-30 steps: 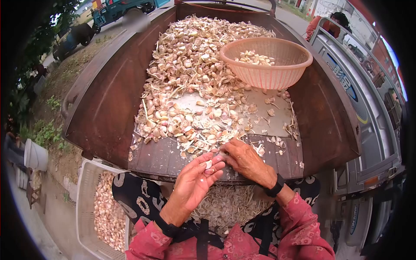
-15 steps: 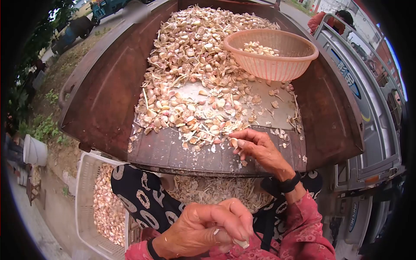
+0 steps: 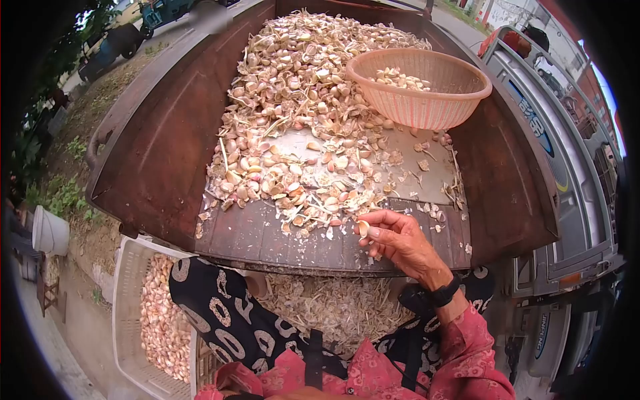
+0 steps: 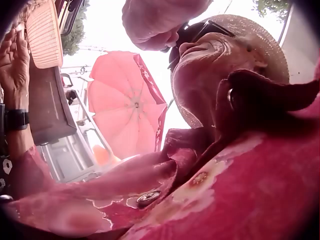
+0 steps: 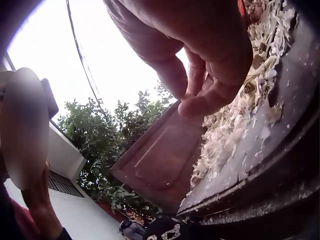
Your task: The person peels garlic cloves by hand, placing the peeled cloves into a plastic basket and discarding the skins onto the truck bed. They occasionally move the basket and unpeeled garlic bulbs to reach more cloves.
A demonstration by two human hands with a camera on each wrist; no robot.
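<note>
Over the front edge of the rusty metal cart bed (image 3: 287, 247), my right hand (image 3: 407, 243) pinches a garlic clove (image 3: 363, 229) between thumb and forefinger. Its other fingers are bent beneath, as the right wrist view also shows. My left hand (image 4: 165, 22) is raised close to the person's face in the left wrist view and lies outside the head view. I cannot tell whether its bent fingers hold anything. Loose garlic cloves (image 3: 287, 107) with dry skins and stalks form a heap across the bed, thinning towards my right hand.
An orange plastic basket (image 3: 427, 107) with some peeled cloves stands at the bed's back right. A white crate (image 3: 127, 333) of cloves is below left. Skins and stalks (image 3: 327, 300) lie below the bed's edge. A grey vehicle (image 3: 560, 173) stands to the right.
My left hand has moved from beside the right hand back towards the body and up to the face. The right hand has moved slightly right and now pinches a clove.
</note>
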